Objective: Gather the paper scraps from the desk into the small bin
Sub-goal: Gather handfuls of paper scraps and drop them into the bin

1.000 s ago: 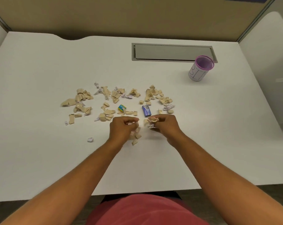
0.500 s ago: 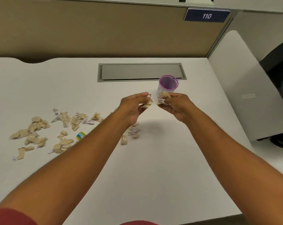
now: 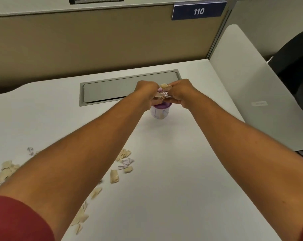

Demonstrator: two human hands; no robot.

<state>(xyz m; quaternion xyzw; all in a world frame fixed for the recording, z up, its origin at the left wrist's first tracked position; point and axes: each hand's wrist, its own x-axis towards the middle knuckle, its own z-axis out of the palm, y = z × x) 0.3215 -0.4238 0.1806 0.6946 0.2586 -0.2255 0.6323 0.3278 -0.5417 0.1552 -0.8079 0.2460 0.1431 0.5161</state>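
Holding a bunch of paper scraps [image 3: 162, 94] between left hand [image 3: 147, 92] and right hand [image 3: 181, 93], fingers curled round them, directly above the small bin [image 3: 160, 113]. Lying loose on the counter [image 3: 173, 188] well behind both hands: more scraps [image 3: 123, 161].

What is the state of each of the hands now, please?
Left hand: closed, holding paper scraps above the small bin.
Right hand: closed, holding the same bunch of scraps.
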